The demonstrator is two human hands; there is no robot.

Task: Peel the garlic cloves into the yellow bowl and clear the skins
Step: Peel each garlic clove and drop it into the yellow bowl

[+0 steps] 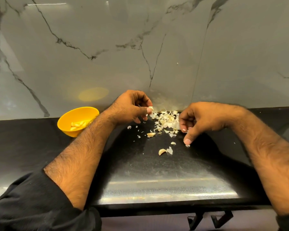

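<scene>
My left hand (132,107) pinches a garlic clove (150,108) between thumb and fingers, just above the left edge of a pile of garlic skins (167,120) on the black counter. My right hand (200,119) hovers at the pile's right side, fingers curled, its thumb tip touching a small skin scrap (187,145); whether it grips anything I cannot tell. The yellow bowl (73,114) stands to the left by the wall with several peeled cloves (78,125) inside. Two unpeeled cloves (151,134) (162,151) lie loose on the counter.
A marble wall (140,47) rises directly behind the pile and bowl. The black counter (157,180) runs to its front edge near me. Small skin flakes (138,136) are scattered left of the pile. A black bracket (207,219) shows below the counter edge.
</scene>
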